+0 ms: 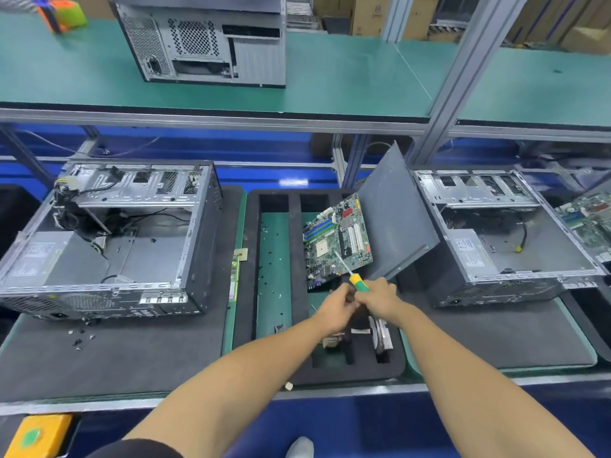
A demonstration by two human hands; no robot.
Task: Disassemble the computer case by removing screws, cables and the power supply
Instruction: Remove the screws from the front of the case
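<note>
Between cases: the right hand [380, 294] held the screwdriver [355, 277] in a closed grip, the left hand [337, 304] pinching something unclear. Next probably came the screws of the left case [109, 239], power supply [36, 256] still inside.

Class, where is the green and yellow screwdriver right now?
Centre of the head view: the green and yellow screwdriver is gripped by the right hand, tip over the green motherboard.
</note>
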